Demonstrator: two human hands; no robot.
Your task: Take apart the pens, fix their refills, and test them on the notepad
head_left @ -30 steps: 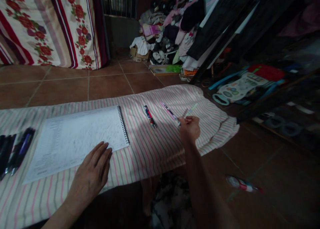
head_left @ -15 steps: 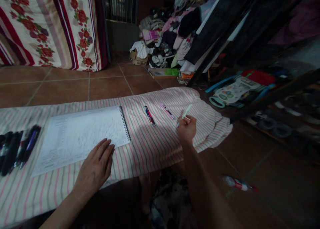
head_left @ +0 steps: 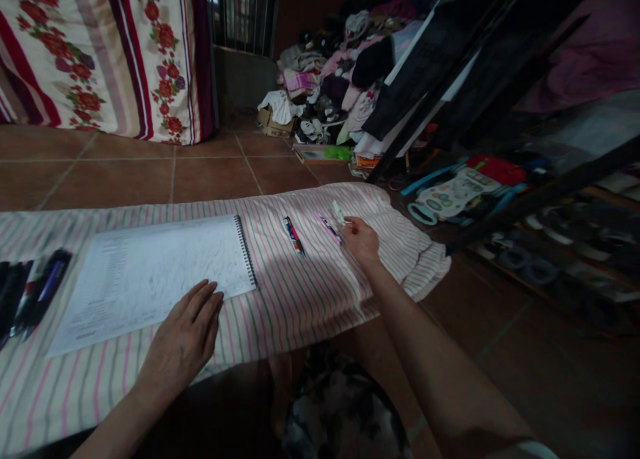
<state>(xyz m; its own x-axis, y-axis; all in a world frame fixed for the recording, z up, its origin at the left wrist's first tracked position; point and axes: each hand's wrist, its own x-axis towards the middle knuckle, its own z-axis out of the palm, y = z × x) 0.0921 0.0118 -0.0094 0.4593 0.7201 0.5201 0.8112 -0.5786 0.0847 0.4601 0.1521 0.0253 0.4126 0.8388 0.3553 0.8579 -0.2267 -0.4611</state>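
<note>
My left hand (head_left: 184, 339) lies flat with fingers spread on the striped cloth (head_left: 310, 292), its fingertips touching the lower edge of a spiral notebook (head_left: 155, 272). My right hand (head_left: 361, 241) reaches far right over the cloth, fingers pinched on a pale green-white pen (head_left: 339, 213) that points away from me. A pink pen (head_left: 328, 227) lies just left of that hand. A red and blue pen (head_left: 294, 235) lies between it and the notebook.
Several dark pens (head_left: 30, 299) lie at the cloth's left end. A dark shelf frame (head_left: 500, 65) with toys stands to the right. Clothes are piled (head_left: 340, 79) at the back. A flowered mattress (head_left: 100, 52) leans at the back left. Brown tiles (head_left: 125, 179) cover the floor.
My right hand has moved up and left with the pale pen, lowering it toward the cloth beside the pink pen. The left hand has stayed on the notebook's edge.
</note>
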